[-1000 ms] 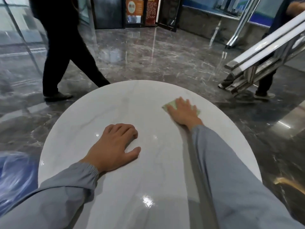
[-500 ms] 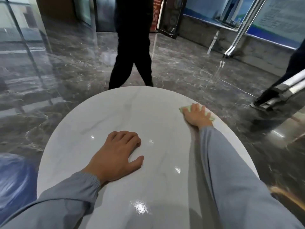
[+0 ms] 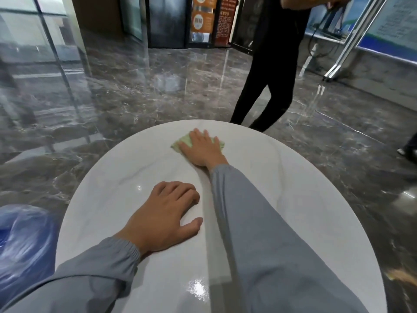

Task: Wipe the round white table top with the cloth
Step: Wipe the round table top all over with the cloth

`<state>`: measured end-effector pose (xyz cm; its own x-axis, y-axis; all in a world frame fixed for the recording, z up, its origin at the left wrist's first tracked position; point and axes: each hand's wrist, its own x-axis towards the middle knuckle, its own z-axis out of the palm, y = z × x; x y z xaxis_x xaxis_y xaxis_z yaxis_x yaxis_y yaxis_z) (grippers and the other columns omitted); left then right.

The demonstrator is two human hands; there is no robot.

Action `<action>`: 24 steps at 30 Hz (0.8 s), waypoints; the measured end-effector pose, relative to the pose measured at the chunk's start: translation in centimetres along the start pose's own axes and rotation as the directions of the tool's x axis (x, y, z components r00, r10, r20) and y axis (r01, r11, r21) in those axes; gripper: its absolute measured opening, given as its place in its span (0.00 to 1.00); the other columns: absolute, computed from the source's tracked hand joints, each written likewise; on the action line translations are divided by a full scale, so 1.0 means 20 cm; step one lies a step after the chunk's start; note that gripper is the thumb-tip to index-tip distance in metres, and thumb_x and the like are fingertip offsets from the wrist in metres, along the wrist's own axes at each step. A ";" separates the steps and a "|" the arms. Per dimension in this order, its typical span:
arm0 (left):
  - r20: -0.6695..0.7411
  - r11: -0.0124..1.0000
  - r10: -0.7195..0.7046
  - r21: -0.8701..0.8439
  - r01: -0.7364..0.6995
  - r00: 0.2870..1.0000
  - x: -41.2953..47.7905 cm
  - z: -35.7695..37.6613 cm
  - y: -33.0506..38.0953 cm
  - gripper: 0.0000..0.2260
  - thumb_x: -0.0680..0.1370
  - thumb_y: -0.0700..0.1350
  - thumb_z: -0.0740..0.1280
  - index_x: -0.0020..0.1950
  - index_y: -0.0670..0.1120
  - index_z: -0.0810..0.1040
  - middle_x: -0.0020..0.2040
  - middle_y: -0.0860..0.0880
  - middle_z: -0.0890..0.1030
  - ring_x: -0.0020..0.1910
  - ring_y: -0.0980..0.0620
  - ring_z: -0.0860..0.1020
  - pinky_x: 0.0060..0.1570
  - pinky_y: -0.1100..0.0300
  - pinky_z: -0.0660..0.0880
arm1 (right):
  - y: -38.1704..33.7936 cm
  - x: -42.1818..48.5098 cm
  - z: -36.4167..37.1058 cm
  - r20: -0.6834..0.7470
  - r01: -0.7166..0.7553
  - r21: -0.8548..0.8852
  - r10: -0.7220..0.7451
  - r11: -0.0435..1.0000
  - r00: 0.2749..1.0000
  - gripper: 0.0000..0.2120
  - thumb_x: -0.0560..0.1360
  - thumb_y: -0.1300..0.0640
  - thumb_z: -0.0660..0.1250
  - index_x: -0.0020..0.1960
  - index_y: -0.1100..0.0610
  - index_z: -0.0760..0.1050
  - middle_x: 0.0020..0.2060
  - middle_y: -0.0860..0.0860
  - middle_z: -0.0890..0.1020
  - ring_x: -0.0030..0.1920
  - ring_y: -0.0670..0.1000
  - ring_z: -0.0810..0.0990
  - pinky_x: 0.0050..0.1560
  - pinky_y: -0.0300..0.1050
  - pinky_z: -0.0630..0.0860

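- Head view, the risks: the cloth (image 3: 183, 141) lies close to the far edge of the table top (image 3: 293, 181), so a stroke carried further out could, I'd say, push it over the rim onto the floor.
- A person in black (image 3: 270, 82) is walking just beyond that far edge; a long reach could brush them.
- The surface is glossy, and the left hand (image 3: 164, 218) looks to be bracing on it nearer the near edge, so it might slide.
- Only part of the cloth is pinned, so its loose corners may fold under and leave streaks.
- Head view, the cloth and hand: the right hand (image 3: 200, 150) lies flat on top of the cloth, fingers straight and spread, pressing rather than gripping. Green corners stick out past the fingers on the left and right.
- The left hand holds nothing, its fingers loosely curled on bare table.
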<state>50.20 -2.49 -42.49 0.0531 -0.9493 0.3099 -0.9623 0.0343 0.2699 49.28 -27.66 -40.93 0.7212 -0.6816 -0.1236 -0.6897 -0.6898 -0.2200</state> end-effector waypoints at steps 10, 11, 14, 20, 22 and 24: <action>0.080 0.998 -0.025 -0.057 0.030 0.996 0.01 -0.01 -0.04 0.22 0.78 0.68 0.59 0.66 0.58 0.72 0.69 0.60 0.69 0.72 0.55 0.66 0.73 0.56 0.58 | 1.12 -0.41 -0.19 -0.090 -0.548 0.072 0.553 0.833 0.828 0.40 0.78 0.30 0.44 0.83 0.51 0.53 0.83 0.46 0.52 0.83 0.55 0.46 0.78 0.67 0.45; 0.109 0.996 -0.044 -0.074 0.052 0.993 0.03 -0.02 -0.06 0.25 0.78 0.69 0.59 0.70 0.58 0.70 0.73 0.59 0.67 0.75 0.54 0.63 0.74 0.56 0.57 | 1.16 -0.42 -0.19 -0.093 -0.563 0.069 0.567 0.824 0.818 0.40 0.77 0.30 0.45 0.83 0.51 0.54 0.83 0.46 0.53 0.82 0.56 0.48 0.78 0.67 0.46; 0.167 0.998 -0.069 0.008 0.068 0.984 0.13 -0.05 -0.16 0.30 0.79 0.70 0.56 0.77 0.58 0.66 0.78 0.57 0.65 0.78 0.53 0.60 0.74 0.53 0.58 | 1.20 -0.39 -0.19 -0.079 -0.589 0.054 0.591 0.807 0.803 0.39 0.79 0.31 0.45 0.83 0.52 0.53 0.84 0.47 0.51 0.83 0.57 0.47 0.78 0.68 0.45; 0.117 0.996 -0.040 0.089 0.030 0.992 0.19 -0.03 -0.24 0.25 0.80 0.68 0.54 0.72 0.57 0.70 0.71 0.58 0.70 0.71 0.51 0.66 0.69 0.50 0.58 | 1.14 -0.20 -0.22 -0.033 -0.600 0.019 0.601 0.800 0.799 0.38 0.81 0.33 0.42 0.85 0.53 0.45 0.84 0.47 0.44 0.83 0.57 0.39 0.78 0.67 0.39; 0.109 0.996 -0.030 0.087 0.020 0.994 0.18 -0.02 -0.24 0.25 0.81 0.67 0.54 0.73 0.57 0.69 0.71 0.58 0.70 0.72 0.52 0.65 0.70 0.49 0.58 | 1.05 -0.07 -0.22 -0.020 -0.559 0.013 0.559 0.829 0.829 0.38 0.81 0.33 0.42 0.85 0.53 0.45 0.84 0.47 0.44 0.83 0.56 0.39 0.78 0.67 0.40; 0.100 0.996 -0.029 0.084 0.021 0.995 0.19 -0.01 -0.25 0.25 0.81 0.67 0.54 0.73 0.57 0.69 0.71 0.58 0.69 0.72 0.52 0.65 0.70 0.48 0.59 | 0.87 0.09 -0.21 -0.003 -0.477 -0.006 0.477 0.879 0.879 0.38 0.82 0.32 0.43 0.85 0.52 0.45 0.84 0.46 0.44 0.83 0.56 0.38 0.79 0.67 0.39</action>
<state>55.20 -6.09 -42.39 0.0541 -0.9764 0.2090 -0.9800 -0.0117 0.1986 38.39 -41.97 -40.84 0.3046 -0.9290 -0.2104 -0.9506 -0.2826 -0.1284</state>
